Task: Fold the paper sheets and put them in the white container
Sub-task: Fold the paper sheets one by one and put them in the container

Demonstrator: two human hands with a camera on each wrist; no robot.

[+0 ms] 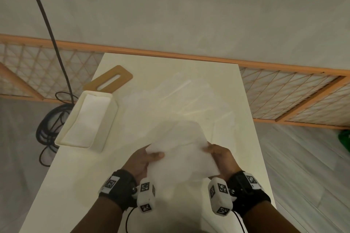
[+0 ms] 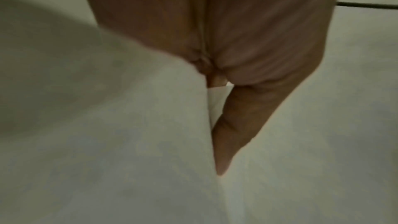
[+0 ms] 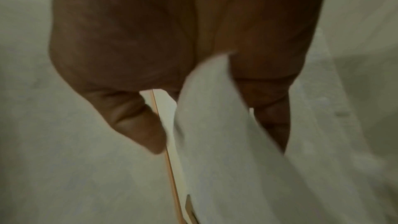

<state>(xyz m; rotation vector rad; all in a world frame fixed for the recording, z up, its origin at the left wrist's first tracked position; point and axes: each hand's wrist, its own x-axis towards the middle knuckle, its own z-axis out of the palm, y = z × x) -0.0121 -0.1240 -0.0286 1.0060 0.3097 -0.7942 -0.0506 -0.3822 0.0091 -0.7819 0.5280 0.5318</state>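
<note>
Holding paper sheet (image 1: pixel 181 149) above table (image 1: pixel 79 176), near side of white container (image 1: pixel 86 119): left hand (image 1: pixel 141 161) and right hand (image 1: pixel 220 157) each pinched one edge. Container, at table's left edge, appeared to hold white folded sheets already; more loose sheets (image 1: pixel 180 96) lay beyond. Judged mid-task.

Left wrist view: thumb and fingers (image 2: pixel 232 134) pinched sheet.

Right wrist view: fingers (image 3: pixel 137 120) curled round sheet edge (image 3: pixel 215 125); fold unfinished.

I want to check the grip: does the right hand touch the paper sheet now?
Touching. In the right wrist view the paper sheet runs between the thumb and fingers of the right hand; the head view shows the same pinch.
</note>
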